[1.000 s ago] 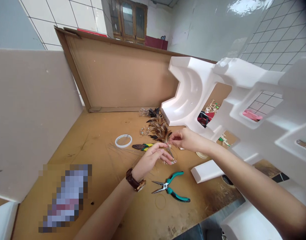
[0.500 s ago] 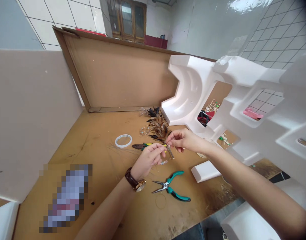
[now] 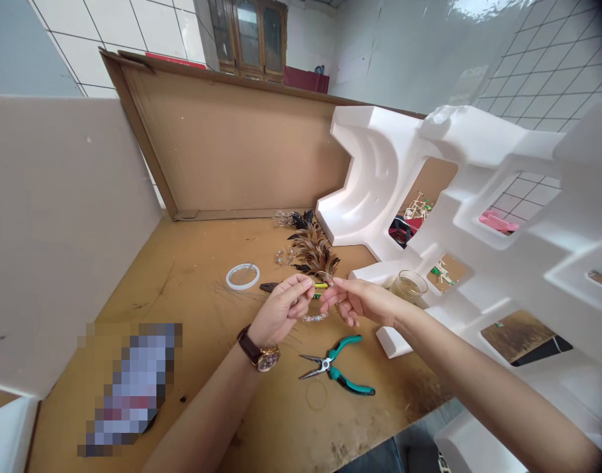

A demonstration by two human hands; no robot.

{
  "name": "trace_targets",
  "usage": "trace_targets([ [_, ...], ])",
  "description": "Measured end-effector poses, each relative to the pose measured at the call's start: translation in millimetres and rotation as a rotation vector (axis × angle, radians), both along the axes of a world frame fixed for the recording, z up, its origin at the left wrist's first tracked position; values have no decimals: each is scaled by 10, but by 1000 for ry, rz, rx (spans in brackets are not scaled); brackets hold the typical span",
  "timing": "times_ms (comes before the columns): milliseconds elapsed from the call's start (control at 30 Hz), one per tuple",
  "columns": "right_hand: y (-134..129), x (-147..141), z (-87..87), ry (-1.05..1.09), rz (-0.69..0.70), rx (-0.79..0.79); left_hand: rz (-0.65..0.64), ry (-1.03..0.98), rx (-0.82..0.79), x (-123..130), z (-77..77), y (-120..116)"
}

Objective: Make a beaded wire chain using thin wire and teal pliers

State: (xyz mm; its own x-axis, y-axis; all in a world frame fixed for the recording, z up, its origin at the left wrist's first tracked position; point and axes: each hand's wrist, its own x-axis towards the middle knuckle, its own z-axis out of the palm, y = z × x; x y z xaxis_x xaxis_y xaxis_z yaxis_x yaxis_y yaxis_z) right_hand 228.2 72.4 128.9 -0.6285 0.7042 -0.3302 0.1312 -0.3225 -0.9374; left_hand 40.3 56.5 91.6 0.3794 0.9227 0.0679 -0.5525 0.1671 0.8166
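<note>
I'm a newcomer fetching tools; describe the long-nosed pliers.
Over the brown tabletop, find the brown-strapped wristwatch. Right of it, the long-nosed pliers lie open, their handles teal and black, not yellow and green like the other pliers.

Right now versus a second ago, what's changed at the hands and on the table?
The left hand moved left and pinches a thin wire. The right hand came nearer the wearer, its fingers opened from their pinch; its hold is unclear. The bead strand shifted left. More of a clear glass shows. Feathers, teal-handled pliers and white ring stayed put.
</note>
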Motion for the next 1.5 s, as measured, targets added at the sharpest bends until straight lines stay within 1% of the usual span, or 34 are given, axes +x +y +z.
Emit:
trace_targets([
  [33,-10,4,-25,32,15,-32,1,-2,-6,-3,1,3],
  [100,-24,0,-34,82,-13,-49,1,1,-11,-3,0,8],
  [200,-38,-19,6,102,-87,4,2,9,-5,3,-3,11],
  [300,-47,-29,29,66,-116,66,-15,4,8,-2,1,10],
  [467,-52,5,-18,46,-94,130,-54,-12,14,-17,6,3],
  [633,-49,12,-56,35,-122,177,-69,-15,-2,-11,-9,1],
  [867,-56,26,-28,-2,-122,194,-136,-37,42,-14,-36,7],
  [1000,-79,30,7,-11,-110,218,-105,-84,37,2,-47,12],
  [1067,-88,31,27,-2,-122,220,-115,-127,15,9,-45,11],
  [1167,-104,35,72,-29,-146,232,-141,-204,-72,17,-48,16],
  [1300,-134,34,126,-49,-128,251,-181,-276,-187,33,-73,28],
  [1400,-148,14,126,-16,-128,241,-199,-292,-216,51,-83,26],
  [1500,-155,-19,102,11,-174,223,-210,-311,-237,66,-79,17],
])
